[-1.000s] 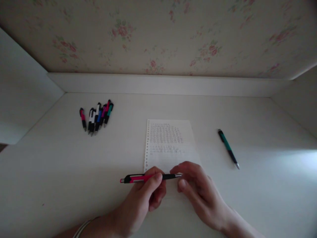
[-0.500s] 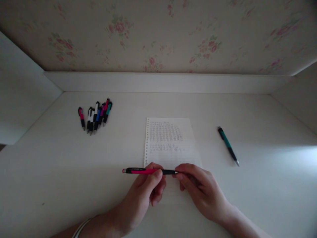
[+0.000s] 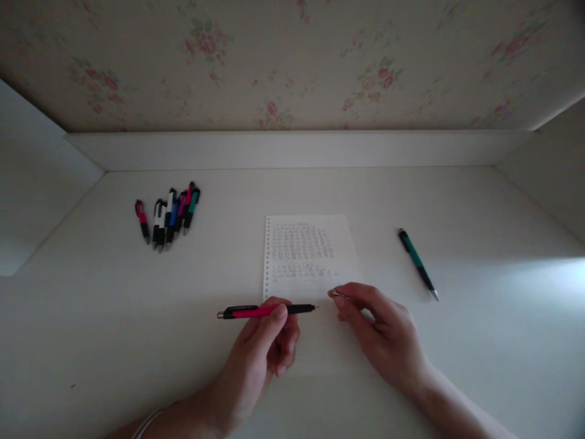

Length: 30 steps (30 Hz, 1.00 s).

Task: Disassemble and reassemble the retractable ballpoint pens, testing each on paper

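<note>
My left hand (image 3: 262, 341) pinches a pink and black pen (image 3: 258, 311) between thumb and fingers. The pen lies nearly level, its clip end to the left, and a thin refill point sticks out of its black grip on the right. A short gap away, my right hand (image 3: 379, 326) has thumb and forefinger closed on a small silvery pen tip (image 3: 339, 294). Below both hands is a sheet of lined paper (image 3: 311, 244) with handwriting and a punched left edge; the hands cover part of its lower area.
Several pens (image 3: 171, 216) in pink, white, blue, purple and green lie grouped on the white desk (image 3: 137, 317) at the left. A green and black pen (image 3: 417, 262) lies alone on the right. Behind the desk stands a wall with floral wallpaper (image 3: 292, 67).
My right hand has moved right, away from the pen, taking the silvery tip off it. The thin refill point now shows. My left hand has shifted slightly left with the pen.
</note>
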### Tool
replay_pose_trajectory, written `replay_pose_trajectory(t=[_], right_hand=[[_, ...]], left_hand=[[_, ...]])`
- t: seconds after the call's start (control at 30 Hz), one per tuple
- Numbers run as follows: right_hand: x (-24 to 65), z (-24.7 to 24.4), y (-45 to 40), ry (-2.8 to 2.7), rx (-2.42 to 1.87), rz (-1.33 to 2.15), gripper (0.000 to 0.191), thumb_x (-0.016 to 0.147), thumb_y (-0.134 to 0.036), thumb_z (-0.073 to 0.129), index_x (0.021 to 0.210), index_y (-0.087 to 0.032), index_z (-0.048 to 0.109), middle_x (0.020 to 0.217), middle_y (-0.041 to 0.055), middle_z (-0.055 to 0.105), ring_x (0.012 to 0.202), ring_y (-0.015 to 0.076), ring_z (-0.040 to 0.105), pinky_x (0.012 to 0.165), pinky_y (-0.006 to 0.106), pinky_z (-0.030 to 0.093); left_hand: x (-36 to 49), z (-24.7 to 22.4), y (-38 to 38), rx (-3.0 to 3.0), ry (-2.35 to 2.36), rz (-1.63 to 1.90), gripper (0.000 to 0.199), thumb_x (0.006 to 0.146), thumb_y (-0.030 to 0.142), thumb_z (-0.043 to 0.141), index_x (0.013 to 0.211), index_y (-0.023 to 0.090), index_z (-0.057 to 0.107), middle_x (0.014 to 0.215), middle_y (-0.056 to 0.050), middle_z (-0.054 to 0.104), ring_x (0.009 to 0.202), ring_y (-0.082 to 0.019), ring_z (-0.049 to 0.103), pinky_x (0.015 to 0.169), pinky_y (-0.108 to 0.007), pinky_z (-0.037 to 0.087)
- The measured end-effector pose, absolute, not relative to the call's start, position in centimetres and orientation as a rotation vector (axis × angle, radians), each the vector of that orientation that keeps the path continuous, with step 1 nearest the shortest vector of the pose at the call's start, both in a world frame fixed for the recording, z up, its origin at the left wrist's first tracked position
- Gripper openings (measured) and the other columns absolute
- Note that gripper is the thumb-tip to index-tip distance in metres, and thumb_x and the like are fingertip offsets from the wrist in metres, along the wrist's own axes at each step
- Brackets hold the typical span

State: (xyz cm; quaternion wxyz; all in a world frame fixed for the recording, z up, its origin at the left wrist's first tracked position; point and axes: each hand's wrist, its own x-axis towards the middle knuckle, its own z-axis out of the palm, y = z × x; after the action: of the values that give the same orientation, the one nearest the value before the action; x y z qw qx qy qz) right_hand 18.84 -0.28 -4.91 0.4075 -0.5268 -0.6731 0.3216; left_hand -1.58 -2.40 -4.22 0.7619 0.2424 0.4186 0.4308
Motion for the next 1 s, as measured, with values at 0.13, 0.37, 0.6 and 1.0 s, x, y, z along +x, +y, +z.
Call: replay_pose_trajectory(t=[0.13, 0.37, 0.6, 1.0], right_hand=[[19.0, -4.9, 0.6, -1.892, -1.339, 0.574, 0.009, 0.098, -0.021, 0.062, 0.095, -0.022, 0.070, 0.092, 0.0058, 0.074, 0.078, 0.0178, 0.070, 0.065, 0.029, 0.057], [18.9, -5.3, 1.0, -2.092, -1.402, 0.394, 0.012, 0.097, -0.024, 0.063, 0.093, -0.021, 0.075, 0.093, 0.0083, 0.074, 0.080, 0.0228, 0.067, 0.075, 0.039, 0.051], [18.9, -4.2, 0.5, -1.962, -1.311, 0.487, 0.010, 0.099, -0.019, 0.059, 0.103, -0.019, 0.069, 0.095, 0.0072, 0.075, 0.085, 0.0220, 0.068, 0.078, 0.039, 0.047], [18.1, -2.5, -0.3, -1.959, -1.003, 1.005, 0.009, 0.098, -0.018, 0.061, 0.100, -0.021, 0.070, 0.080, 0.0022, 0.072, 0.073, 0.0176, 0.064, 0.073, 0.035, 0.049]], left_hand=[[-1.6, -4.0, -2.5, 0.500, 0.942, 0.906, 0.047, 0.087, 0.061, 0.070, 0.077, 0.018, 0.054, 0.062, 0.006, 0.050, 0.049, -0.005, 0.036, 0.047, -0.020, 0.025], [-1.6, -4.0, -2.5, 0.508, 0.986, 0.879, 0.051, 0.082, 0.066, 0.073, 0.084, 0.017, 0.059, 0.064, 0.006, 0.051, 0.049, -0.005, 0.036, 0.046, -0.020, 0.024], [-1.7, -4.6, -2.8, 0.640, 0.936, 0.859, 0.044, 0.092, 0.062, 0.064, 0.087, 0.018, 0.057, 0.067, 0.006, 0.049, 0.051, -0.006, 0.036, 0.048, -0.022, 0.025], [-2.5, -3.5, -3.1, 1.008, 0.939, 0.609, 0.042, 0.102, 0.059, 0.048, 0.096, 0.019, 0.059, 0.058, 0.006, 0.044, 0.052, -0.011, 0.038, 0.051, -0.025, 0.030]])
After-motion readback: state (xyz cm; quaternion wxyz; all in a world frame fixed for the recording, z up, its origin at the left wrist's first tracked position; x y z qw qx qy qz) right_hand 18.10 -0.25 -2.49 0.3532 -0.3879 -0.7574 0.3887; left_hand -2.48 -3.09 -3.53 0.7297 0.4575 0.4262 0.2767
